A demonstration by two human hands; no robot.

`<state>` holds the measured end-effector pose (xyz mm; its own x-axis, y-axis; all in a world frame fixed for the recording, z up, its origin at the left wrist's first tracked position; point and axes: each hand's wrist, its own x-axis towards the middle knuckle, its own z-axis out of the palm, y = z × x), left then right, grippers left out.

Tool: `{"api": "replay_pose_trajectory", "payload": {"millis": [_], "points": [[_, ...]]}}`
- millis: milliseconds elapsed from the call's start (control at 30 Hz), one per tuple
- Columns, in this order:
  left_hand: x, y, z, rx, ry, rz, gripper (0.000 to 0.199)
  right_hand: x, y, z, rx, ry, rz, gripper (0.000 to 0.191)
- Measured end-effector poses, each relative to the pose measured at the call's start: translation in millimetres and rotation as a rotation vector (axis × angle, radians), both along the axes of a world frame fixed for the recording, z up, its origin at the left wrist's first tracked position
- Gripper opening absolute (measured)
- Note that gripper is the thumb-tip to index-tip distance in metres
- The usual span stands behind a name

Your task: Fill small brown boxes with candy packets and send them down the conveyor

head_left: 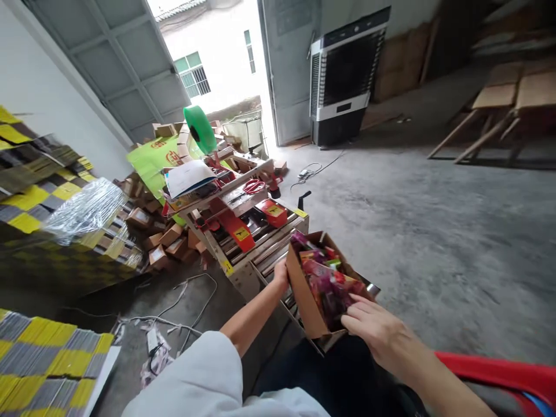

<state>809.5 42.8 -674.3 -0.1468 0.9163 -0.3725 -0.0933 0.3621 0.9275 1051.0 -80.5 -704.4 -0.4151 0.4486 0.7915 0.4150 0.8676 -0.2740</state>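
An open cardboard box (303, 295) sits tilted on the near end of a roller conveyor (278, 236). Purple, red and green plastic-wrapped packets (328, 284) fill it. My left hand (281, 274) rests against the box's left side, with its fingers mostly hidden behind the cardboard. At the near right corner, my right hand (369, 324) reaches over the rim, its bent fingertips touching the packets. Whether those fingers pinch a packet is too small to tell.
Beyond the box stands a taping machine (243, 226) with a green tape roll (200, 130). Stacked yellow-and-grey cartons (47, 353) are at left, cables (191, 289) on the floor. A red-rimmed container (499, 368) is at lower right, an air cooler (347, 81) near the doorway.
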Motion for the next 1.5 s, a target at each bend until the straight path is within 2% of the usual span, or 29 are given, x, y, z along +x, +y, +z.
{"api": "replay_pose_trajectory", "payload": {"millis": [33, 100, 167, 233, 267, 333, 400, 567, 667, 833, 967, 1067, 1167, 1267, 1333, 1400, 1500], "points": [[-12.3, 4.4, 9.6, 0.096, 0.020, 0.048, 0.020, -6.5, 14.1, 0.0, -0.006, -0.032, 0.073, 0.036], [-29.4, 12.3, 27.6, 0.261, 0.039, 0.097, 0.029, -13.7, 31.7, -5.1, -0.026, -0.083, 0.169, 0.036], [-38.0, 18.3, 42.8, 0.357, 0.086, -0.020, 0.042, -13.9, 37.1, -14.4, -0.021, -0.059, 0.164, 0.034], [-40.7, 21.5, 53.7, 0.425, 0.192, -0.199, 0.047, -11.5, 35.0, -22.2, -0.014, 0.044, 0.057, 0.023], [-41.0, 21.8, 57.5, 0.453, 0.257, -0.269, 0.047, -11.6, 33.0, -24.1, -0.031, 0.104, -0.019, 0.031], [-41.2, 20.4, 63.3, 0.485, 0.363, -0.331, 0.043, -18.5, 30.4, -22.6, -0.103, 0.174, -0.163, 0.065], [-42.7, 17.7, 69.5, 0.520, 0.451, -0.380, 0.040, -35.4, 33.1, -15.5, -0.185, 0.144, -0.257, 0.077], [-47.3, 14.1, 92.8, 0.666, 0.742, -0.634, 0.024, -93.3, 55.9, 4.8, -0.350, -0.087, -0.328, 0.060], [-44.2, 12.6, 102.3, 0.692, 0.936, -0.759, 0.022, -119.9, 64.9, 6.7, -0.457, -0.168, -0.327, 0.059], [-27.7, 5.2, 108.4, 0.683, 1.341, -1.018, 0.035, -138.0, 70.5, -12.7, -0.498, -0.071, -0.272, 0.055], [-6.4, 3.2, 114.9, 0.615, 1.571, -1.269, 0.033, -125.8, 73.7, -25.7, -0.467, 0.125, -0.125, 0.043], [8.6, 6.7, 116.9, 0.532, 1.707, -1.427, 0.029, -107.7, 66.2, -23.1, -0.357, 0.396, -0.049, 0.032], [20.2, 13.9, 114.5, 0.479, 1.756, -1.499, 0.025, -89.8, 48.1, -14.6, -0.254, 0.621, -0.139, 0.032], [29.4, 22.4, 108.5, 0.423, 1.718, -1.574, 0.026, -79.5, 30.1, -5.5, -0.277, 0.584, -0.349, 0.037], [33.1, 27.7, 102.9, 0.381, 1.684, -1.614, 0.027, -79.2, 22.1, -0.3, -0.373, 0.497, -0.466, 0.053], [33.3, 33.7, 97.8, 0.361, 1.652, -1.623, 0.028, -83.8, 17.6, 2.8, -0.468, 0.427, -0.500, 0.067], [26.3, 46.0, 98.7, 0.347, 1.593, -1.621, 0.033, -95.1, 13.8, 0.7, -0.524, 0.346, -0.458, 0.066]]}}
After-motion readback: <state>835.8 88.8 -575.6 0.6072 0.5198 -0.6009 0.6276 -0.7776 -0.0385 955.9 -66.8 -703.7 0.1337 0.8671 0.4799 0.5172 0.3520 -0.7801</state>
